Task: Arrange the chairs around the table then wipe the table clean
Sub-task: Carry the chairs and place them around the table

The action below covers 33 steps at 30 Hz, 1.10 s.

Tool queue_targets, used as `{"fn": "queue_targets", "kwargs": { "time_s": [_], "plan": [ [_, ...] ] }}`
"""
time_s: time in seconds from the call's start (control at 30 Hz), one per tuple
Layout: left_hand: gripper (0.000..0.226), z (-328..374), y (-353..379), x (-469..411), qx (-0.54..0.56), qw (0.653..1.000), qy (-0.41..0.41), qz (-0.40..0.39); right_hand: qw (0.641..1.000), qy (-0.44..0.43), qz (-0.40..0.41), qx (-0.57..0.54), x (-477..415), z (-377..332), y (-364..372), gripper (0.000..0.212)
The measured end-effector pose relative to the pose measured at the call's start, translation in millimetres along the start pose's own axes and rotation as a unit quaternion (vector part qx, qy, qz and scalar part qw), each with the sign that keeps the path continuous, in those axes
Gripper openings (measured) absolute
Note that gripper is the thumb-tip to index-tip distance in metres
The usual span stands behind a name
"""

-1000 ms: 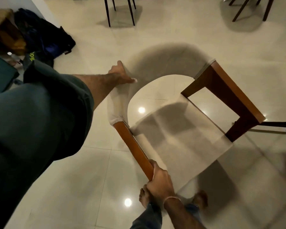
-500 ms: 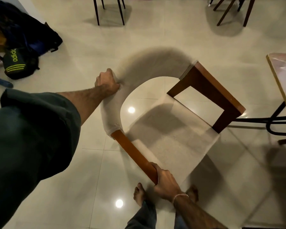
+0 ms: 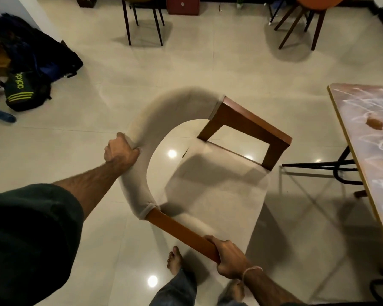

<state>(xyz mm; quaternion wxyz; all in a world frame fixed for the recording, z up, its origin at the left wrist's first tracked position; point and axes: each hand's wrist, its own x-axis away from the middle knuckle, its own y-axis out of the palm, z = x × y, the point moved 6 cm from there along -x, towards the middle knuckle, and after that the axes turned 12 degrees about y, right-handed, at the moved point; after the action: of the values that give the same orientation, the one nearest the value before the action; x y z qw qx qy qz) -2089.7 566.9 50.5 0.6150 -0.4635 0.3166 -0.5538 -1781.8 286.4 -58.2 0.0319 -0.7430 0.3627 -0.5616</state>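
At the near edge of the floor point(image 3: 208, 62), the right hand point(image 3: 228, 260) grips the end of the near arm point(image 3: 181, 233) of the chair point(image 3: 219, 191), fingers curled round the wood. A bare foot point(image 3: 175, 260) stands just beside that arm, beneath it. Farther out, the left hand point(image 3: 119, 151) clutches the padded backrest point(image 3: 164, 107), fingers wrapped over its fabric. The chair sits mid-floor between both hands, its seat facing the table point(image 3: 341, 138) at the right edge; whether its legs touch the floor cannot be told. The far arm point(image 3: 252, 122) lies near the black table leg point(image 3: 318, 166). Bags point(image 3: 31, 69) lie at the far left corner; two chairs point(image 3: 142, 18) stand along the far edge.

Likely hazards: a hidden chair leg could come down on the bare foot if the chair is lowered blind; the far arm could strike the table leg or rim if pushed in at this angle; the loose fabric could slip under the left hand and twist the chair.
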Motion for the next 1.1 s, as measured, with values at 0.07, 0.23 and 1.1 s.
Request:
{"fn": "queue_targets", "kwargs": {
  "time_s": [0.07,0.23,1.1],
  "plan": [
    [0.064,1,4,24,-0.003,1.000,-0.015,0.007,1.000,-0.011,-0.004,0.012,11,17,-6,0.078],
    [0.065,16,12,87,-0.003,0.998,-0.054,0.023,0.998,-0.015,-0.007,0.055,31,73,-16,0.078],
    [0.062,71,63,260,-0.005,0.998,-0.067,0.020,0.992,-0.017,-0.016,0.126,112,250,-42,0.061]
  ]
}}
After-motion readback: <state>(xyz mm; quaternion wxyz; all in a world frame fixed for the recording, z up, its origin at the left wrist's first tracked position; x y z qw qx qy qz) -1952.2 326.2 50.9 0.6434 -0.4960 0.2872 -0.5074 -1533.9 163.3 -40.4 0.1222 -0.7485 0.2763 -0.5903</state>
